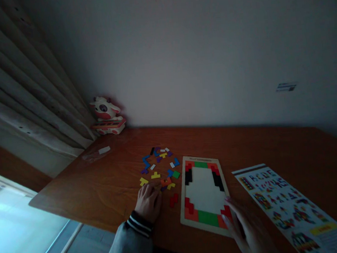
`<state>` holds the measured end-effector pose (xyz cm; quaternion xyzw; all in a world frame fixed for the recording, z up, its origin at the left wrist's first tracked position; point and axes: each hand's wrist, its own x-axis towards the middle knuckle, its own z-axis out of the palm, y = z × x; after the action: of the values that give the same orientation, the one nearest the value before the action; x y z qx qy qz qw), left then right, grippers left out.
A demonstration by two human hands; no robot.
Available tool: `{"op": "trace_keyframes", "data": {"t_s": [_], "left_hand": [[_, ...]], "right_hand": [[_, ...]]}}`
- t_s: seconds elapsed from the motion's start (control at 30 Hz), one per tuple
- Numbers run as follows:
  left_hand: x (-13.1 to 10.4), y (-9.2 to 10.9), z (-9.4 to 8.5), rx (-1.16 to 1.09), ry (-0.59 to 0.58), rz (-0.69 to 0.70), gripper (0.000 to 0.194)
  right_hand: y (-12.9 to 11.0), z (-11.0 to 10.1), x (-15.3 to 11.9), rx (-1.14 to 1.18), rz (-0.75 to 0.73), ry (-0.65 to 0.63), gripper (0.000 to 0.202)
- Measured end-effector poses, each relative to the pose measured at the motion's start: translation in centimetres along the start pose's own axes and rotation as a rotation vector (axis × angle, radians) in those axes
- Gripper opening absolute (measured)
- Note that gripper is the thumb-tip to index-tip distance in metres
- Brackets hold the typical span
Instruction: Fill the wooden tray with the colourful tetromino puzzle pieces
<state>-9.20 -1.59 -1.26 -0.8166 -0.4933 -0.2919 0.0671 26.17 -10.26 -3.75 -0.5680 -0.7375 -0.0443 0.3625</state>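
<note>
Fingers of the left hand (pixel 149 202) are loosely curled at the near edge of the scattered colored pieces (pixel 155 175), left of the wooden puzzle board (pixel 207 227); whether a piece is gripped cannot be told. Fingers of the right hand (pixel 233 211) are slightly parted and laid over the board's near right corner, by a red piece (pixel 226 212), with no firm grip visible. The board, lying flat on the table (pixel 124 162), is lined with green, red, orange and black pieces around a bare middle, and a printed sheet (pixel 294 210) is placed to its right.
</note>
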Motion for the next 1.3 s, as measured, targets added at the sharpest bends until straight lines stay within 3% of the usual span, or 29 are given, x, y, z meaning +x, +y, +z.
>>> {"op": "trace_keyframes", "data": {"t_s": [0.17,0.3,0.43,0.53,0.8,0.97,1.07,1.3], "left_hand": [[-0.4,-0.3,0.6,0.004,0.028,-0.015,0.031],[-0.6,-0.5,1.0,0.025,0.002,-0.028,0.031],[-0.5,-0.3,0.7,0.002,-0.026,-0.044,0.032],[-0.5,-0.1,0.4,-0.012,-0.033,-0.064,0.031],[-0.7,-0.1,0.8,-0.057,0.005,-0.112,0.031],[-0.5,0.1,0.1,-0.095,0.129,-0.091,0.029],[-0.3,1.4,-0.7,-0.225,0.157,-0.043,0.034],[0.2,7.0,-0.7,-0.66,-0.007,0.082,0.044]], "right_hand": [[-0.5,-0.6,0.3,-0.003,-0.024,0.019,0.037],[-3.2,-0.1,1.0,0.023,-0.083,0.073,0.027],[-7.1,1.9,2.5,0.052,-0.177,-0.051,0.033],[-8.9,3.2,3.4,0.071,-0.195,-0.106,0.038],[-9.0,3.2,3.4,0.09,-0.218,-0.106,0.038],[-9.2,2.8,3.4,0.134,-0.192,-0.069,0.033],[-9.4,2.7,3.5,0.168,-0.199,-0.03,0.034],[-9.3,2.7,2.8,0.182,-0.199,-0.008,0.032]]}}
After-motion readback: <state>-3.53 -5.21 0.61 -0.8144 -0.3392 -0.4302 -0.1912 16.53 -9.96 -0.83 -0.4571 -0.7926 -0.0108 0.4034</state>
